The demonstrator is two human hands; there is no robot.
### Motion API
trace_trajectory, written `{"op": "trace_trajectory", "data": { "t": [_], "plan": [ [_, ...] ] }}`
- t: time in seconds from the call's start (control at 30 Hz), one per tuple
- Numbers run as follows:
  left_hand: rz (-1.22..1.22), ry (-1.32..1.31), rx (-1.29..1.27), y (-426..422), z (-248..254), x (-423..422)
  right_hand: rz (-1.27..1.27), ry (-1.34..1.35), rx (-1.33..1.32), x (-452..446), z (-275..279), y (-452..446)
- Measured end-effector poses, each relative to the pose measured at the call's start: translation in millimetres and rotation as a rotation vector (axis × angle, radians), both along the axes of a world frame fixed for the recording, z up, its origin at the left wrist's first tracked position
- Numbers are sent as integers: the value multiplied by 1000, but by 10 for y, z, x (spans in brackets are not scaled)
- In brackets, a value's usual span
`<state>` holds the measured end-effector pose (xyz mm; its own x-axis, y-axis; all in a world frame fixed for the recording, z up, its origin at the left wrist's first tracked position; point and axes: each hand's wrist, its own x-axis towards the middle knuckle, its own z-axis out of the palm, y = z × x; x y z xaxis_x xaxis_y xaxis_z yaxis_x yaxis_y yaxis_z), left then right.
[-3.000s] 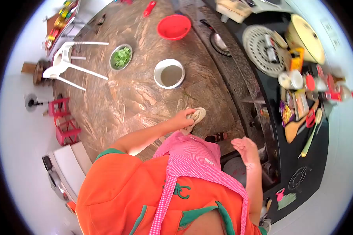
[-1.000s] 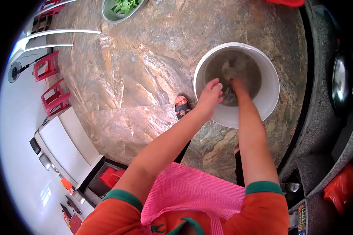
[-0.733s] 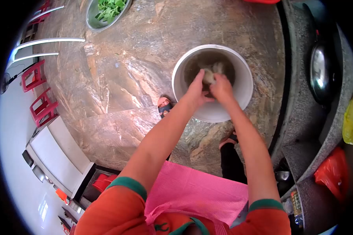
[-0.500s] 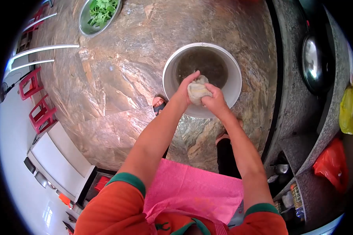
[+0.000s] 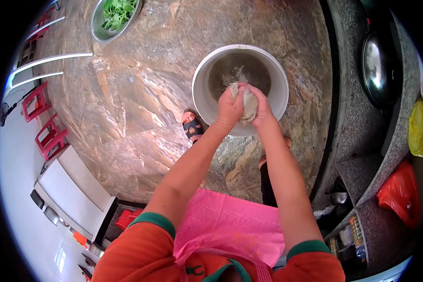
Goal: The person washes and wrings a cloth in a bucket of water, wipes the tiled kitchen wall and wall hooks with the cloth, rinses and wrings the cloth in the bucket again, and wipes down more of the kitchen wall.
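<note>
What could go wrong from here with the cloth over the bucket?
Drips: left hand and right hand hold the pale wadded cloth towards the white round bucket's near side; water might miss.
Slip: a black-sandalled foot stands close by on brown, shiny floor.
Splash: dropped cloth could splash the murky water.

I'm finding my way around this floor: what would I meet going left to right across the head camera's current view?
Red stools → metal bowl with leafy greens → white bucket → shiny dark pan → yellow bag.
</note>
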<state>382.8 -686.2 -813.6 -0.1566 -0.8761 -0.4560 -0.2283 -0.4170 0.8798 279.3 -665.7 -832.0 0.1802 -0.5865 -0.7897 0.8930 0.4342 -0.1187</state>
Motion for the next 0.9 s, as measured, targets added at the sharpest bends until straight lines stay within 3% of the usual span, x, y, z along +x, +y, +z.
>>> {"op": "trace_trajectory", "data": {
  "t": [0.03, 0.13, 0.23, 0.33, 0.53, 0.73, 0.9],
  "plan": [
    [-124, -55, -40, -17, 14, 59, -1, -7, -18, 6, -38, 26],
    [-525, -578, -427, -78, 180, 173, -57, -150, -53, 9, -171, 42],
    [-424, -275, -728, -197, 135, 180, -5, -190, -114, 43, -331, 64],
    [-770, -211, -924, -266, 217, 225, -88, -184, -139, 71, -235, 122],
    [-906, -105, -1097, -329, 189, 328, -20, -181, -96, 55, -132, -28],
    [-853, -122, -1109, -387, 23, 393, 146, -162, 6, 37, 119, -190],
    [-725, -279, -1044, -328, 41, 261, -55, -278, -78, 139, -410, 22]
  ]
}}
